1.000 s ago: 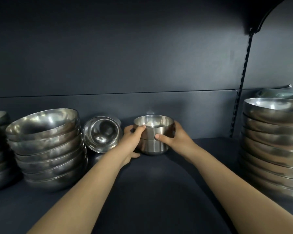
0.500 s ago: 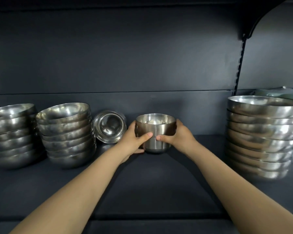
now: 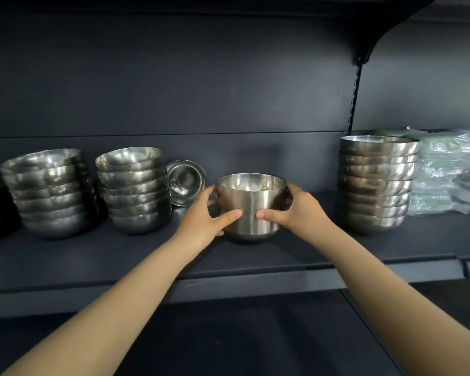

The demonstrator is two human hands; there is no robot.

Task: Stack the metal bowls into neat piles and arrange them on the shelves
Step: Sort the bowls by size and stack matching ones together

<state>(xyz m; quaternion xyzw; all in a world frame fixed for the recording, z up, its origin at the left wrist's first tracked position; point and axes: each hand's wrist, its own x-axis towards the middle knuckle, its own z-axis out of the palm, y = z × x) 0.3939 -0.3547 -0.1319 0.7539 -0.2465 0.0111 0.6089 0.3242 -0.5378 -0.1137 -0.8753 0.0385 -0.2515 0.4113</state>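
Both hands are curled around a pair of nested steel bowls (image 3: 251,204), one straight-sided bowl seated inside the other, with the seam between them running level with the thumbs. The left hand (image 3: 209,217) wraps the stack's left wall, its thumb (image 3: 229,214) laid across the front and its fingers (image 3: 211,190) reaching round the far side. The right hand (image 3: 296,213) mirrors it on the right wall, and the two thumb tips lie near each other without touching. The stack stands upright, open side up, between the palms and low over the dark shelf (image 3: 282,252). I cannot tell whether its base touches the shelf.

Just beyond the left-hand fingers a single bowl on its side (image 3: 185,181) leans with its mouth facing outward. Left of that stands a pile of rounded bowls (image 3: 133,189), then a wider pile (image 3: 52,192) further out. Well to the right of the right-hand fingers rises a tall pile of bowls (image 3: 377,184), with plastic-wrapped packs (image 3: 451,172) just beside it. Above that pile a slotted upright (image 3: 354,99) runs up the back panel to a bracket (image 3: 364,50).
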